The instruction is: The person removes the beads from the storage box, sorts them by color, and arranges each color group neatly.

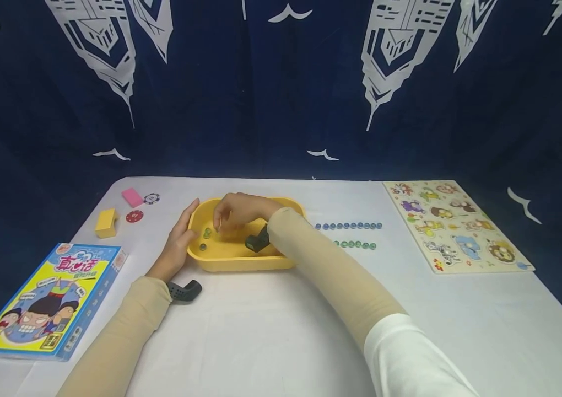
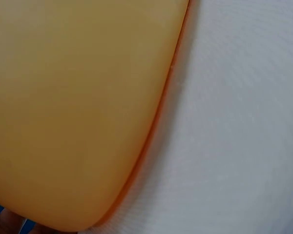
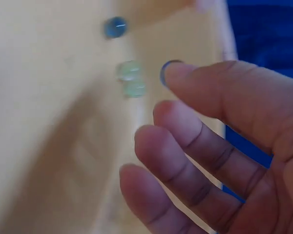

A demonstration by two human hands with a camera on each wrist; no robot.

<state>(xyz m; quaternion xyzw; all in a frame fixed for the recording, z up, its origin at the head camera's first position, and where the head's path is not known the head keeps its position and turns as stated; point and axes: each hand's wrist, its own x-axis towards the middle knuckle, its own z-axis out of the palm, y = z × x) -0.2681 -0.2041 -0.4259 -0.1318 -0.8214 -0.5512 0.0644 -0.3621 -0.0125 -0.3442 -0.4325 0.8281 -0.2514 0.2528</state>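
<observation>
My right hand (image 1: 233, 212) reaches into the yellow tray (image 1: 246, 266). In the right wrist view its thumb covers most of a blue-edged glass marble (image 3: 165, 73), pinched at the thumb tip; the index finger is hidden behind the thumb. The other three fingers lie loosely bent below. Two pale green marbles (image 3: 132, 80) and a blue marble (image 3: 115, 27) lie on the tray floor nearby. My left hand (image 1: 176, 246) rests against the tray's left end, its fingers fairly straight along the outside and its thumb at the rim. The tray's outer wall (image 2: 88, 107) fills much of the left wrist view.
Right of the tray run a row of blue marbles (image 1: 352, 226) and a row of green marbles (image 1: 357, 245). An animal puzzle board (image 1: 452, 226) lies far right. On the left are a boxed game (image 1: 48, 303), yellow block (image 1: 106, 223), pink block (image 1: 132, 197), red chip (image 1: 134, 216) and black-and-white chip (image 1: 151, 198).
</observation>
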